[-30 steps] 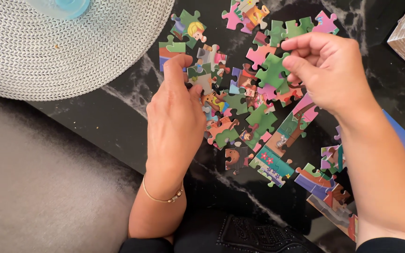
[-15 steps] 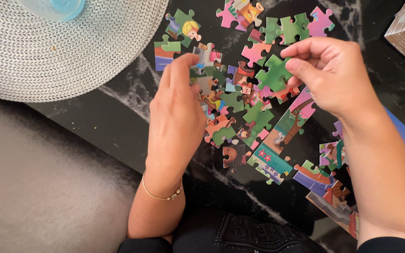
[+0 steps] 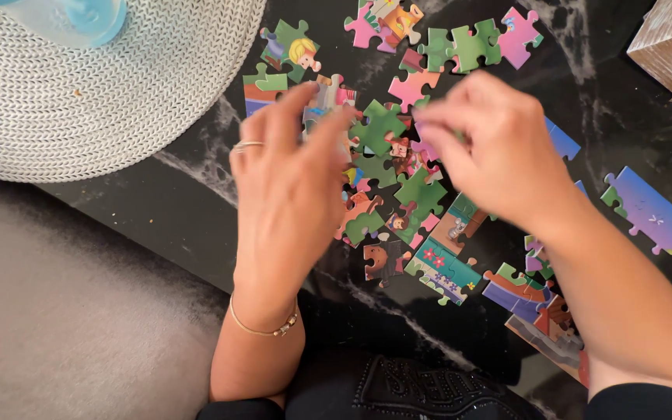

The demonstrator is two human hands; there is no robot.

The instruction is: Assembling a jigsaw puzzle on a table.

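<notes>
Over loose jigsaw pieces [image 3: 398,179] on a black marble tabletop [image 3: 157,210], the left hand [image 3: 289,187] pinches one piece [image 3: 322,97]; the right hand [image 3: 491,144], at three o'clock, blurs, its grip indiscernible.

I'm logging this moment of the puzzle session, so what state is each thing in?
left hand: over the piece pile, fingers pinching a piece
right hand: over the pile, whether it grips a piece cannot be told
puzzle pieces: mostly loose, scattered face up
purple strip: joined pieces, lying apart
round woven placemat: flat on the dark marbled table
</notes>
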